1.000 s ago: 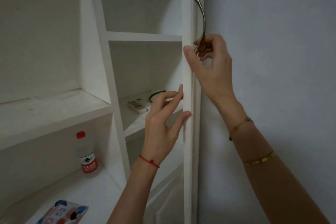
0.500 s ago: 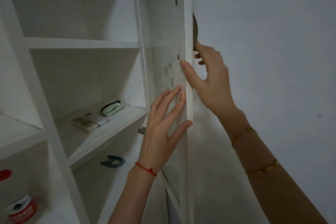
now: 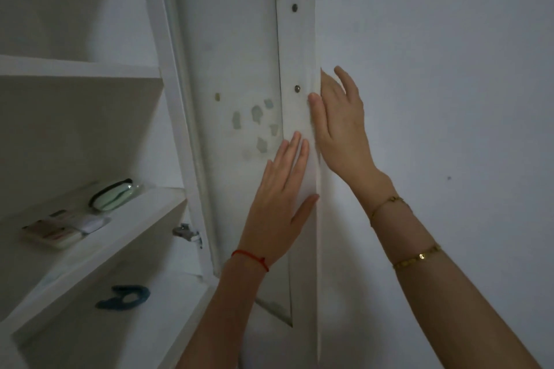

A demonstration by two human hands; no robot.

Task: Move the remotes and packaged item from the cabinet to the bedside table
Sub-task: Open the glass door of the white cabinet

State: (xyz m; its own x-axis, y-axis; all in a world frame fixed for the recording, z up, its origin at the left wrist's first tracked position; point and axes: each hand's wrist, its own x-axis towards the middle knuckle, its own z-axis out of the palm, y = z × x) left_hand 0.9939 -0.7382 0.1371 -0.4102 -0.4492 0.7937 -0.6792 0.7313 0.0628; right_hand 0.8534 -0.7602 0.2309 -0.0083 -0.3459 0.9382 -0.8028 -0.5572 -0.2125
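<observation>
Fingers (image 3: pixel 295 156) of the left hand (image 3: pixel 277 207) lie flat and spread on the inner face of the open cabinet door (image 3: pixel 239 69), gripping nothing, while the right hand (image 3: pixel 340 132) wraps loosely round the door's free edge, thumb in front, fingers behind, also carrying nothing. By my reading the task has hardly begun: the cabinet stands open, but every item waits inside. On the middle shelf (image 3: pixel 144 219), a flat white remote (image 3: pixel 52 234) lies toward the front edge, a second white remote (image 3: pixel 91 223) against it, and a glossy clear-wrapped package (image 3: pixel 115 196) holding something pale green sits further back. A dark teal plastic clip (image 3: pixel 124 298) rests on the shelf below. Everything is matte white painted board; a metal hinge (image 3: pixel 186 232) sits on the cabinet frame. No bedside table shows.
</observation>
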